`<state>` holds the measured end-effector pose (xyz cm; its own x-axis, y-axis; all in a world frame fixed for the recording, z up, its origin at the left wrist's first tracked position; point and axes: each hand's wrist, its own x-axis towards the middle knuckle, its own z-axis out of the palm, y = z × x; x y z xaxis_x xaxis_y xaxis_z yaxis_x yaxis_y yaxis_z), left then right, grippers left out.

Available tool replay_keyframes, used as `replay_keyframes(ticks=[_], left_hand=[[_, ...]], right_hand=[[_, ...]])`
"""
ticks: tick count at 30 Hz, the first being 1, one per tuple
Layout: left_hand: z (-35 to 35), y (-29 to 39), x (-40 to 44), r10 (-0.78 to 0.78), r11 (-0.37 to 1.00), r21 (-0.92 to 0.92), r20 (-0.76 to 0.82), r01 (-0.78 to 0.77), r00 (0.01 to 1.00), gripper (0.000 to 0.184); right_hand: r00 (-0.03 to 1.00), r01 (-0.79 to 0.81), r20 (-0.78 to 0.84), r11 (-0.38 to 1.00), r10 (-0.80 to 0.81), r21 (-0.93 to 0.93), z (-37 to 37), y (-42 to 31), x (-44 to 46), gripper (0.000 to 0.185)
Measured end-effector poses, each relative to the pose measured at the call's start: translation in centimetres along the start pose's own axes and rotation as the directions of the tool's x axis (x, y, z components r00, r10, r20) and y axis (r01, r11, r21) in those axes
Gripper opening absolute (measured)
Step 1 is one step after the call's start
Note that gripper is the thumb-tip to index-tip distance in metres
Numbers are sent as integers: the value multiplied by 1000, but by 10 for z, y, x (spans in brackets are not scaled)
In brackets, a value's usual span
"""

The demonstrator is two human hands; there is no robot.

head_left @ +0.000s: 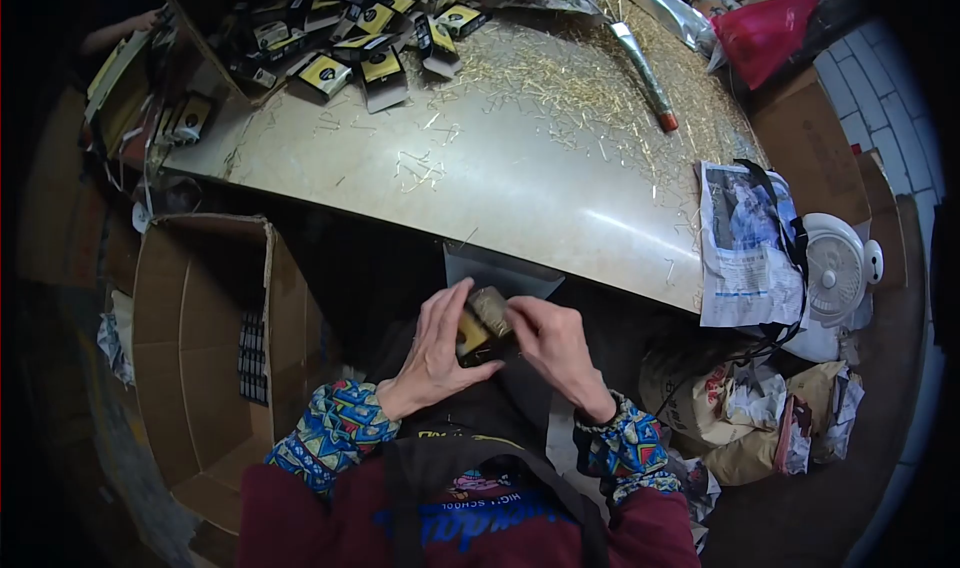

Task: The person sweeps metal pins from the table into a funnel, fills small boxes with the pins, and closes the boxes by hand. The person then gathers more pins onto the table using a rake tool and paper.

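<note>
In front of my lap, my left hand [437,343] wraps around a small black and yellow cardboard box [472,335]. One end of this box shows a dull grey-brown face, perhaps an opened flap. My right hand [555,346] has its fingers pinched together at that end, touching the box's edge; whether they hold anything small besides is hidden. Several more boxes of the same kind [380,65] lie heaped at the table's far left. Thin gold-coloured metal pieces [590,98] are strewn over the table [370,168].
A brush-like tool with a red tip [645,78] lies among the metal pieces. At right are newspaper [745,243], a white fan [835,268] and a red plastic bag [768,38]. A large cardboard carton [160,368] at left holds stacked black boxes [253,358]. Another person's hand [140,23] shows at upper left.
</note>
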<state>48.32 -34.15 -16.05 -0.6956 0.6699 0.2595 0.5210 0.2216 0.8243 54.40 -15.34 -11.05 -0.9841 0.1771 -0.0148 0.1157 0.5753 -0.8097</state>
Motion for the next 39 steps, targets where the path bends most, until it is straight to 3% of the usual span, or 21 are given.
replay_keyframes(ticks=[2,5,9,12,15,18,19,21,24,27,28,31,32,39], left_hand=[[0,1,4,60,997,59,-43,-58,997,106],[-1,-2,9,57,998,42,-22,-56,998,112],[0,6,26,31,999,29,-34,-30,999,102],[-1,14,38,-99,994,-40,-41,98,994,83],[0,15,42,-218,974,-86,-73,211,973,75],[4,15,41,-183,982,-59,-99,178,978,78],[4,15,41,-160,987,-38,-86,158,983,77],[2,16,43,-117,993,3,-63,117,991,75],[1,14,42,-70,997,7,-42,71,997,79],[-2,13,42,-30,1000,-5,-43,30,999,83],[-2,12,42,-35,999,-14,-52,34,998,84],[-2,8,42,-43,998,-39,-70,40,997,86],[-4,8,43,-39,998,-45,-77,36,996,86],[-7,8,44,61,998,26,-68,-59,996,85]], right_hand=[[984,39,-169,997,-51,-73,-11,3,6,12],[983,35,-177,998,-45,-60,-30,2,14,12],[996,-51,-72,998,54,48,-35,2,21,13],[996,-73,-37,985,80,159,-35,-1,24,18],[975,128,-204,977,-92,171,-32,4,23,23],[855,443,-170,861,-490,-249,-28,-4,27,26],[873,431,-120,864,-472,-259,-22,-1,25,29],[879,389,-211,899,-427,-200,-10,10,25,32],[894,421,-103,896,-436,-143,-9,15,26,30],[899,385,-192,919,-394,-83,-11,3,24,24],[908,353,-187,925,-375,-141,-12,-4,24,27],[897,431,-72,899,-436,-76,-16,9,25,31],[916,391,-90,920,-390,-8,-16,10,23,30],[898,416,-118,905,-424,-84,-13,4,27,31]])
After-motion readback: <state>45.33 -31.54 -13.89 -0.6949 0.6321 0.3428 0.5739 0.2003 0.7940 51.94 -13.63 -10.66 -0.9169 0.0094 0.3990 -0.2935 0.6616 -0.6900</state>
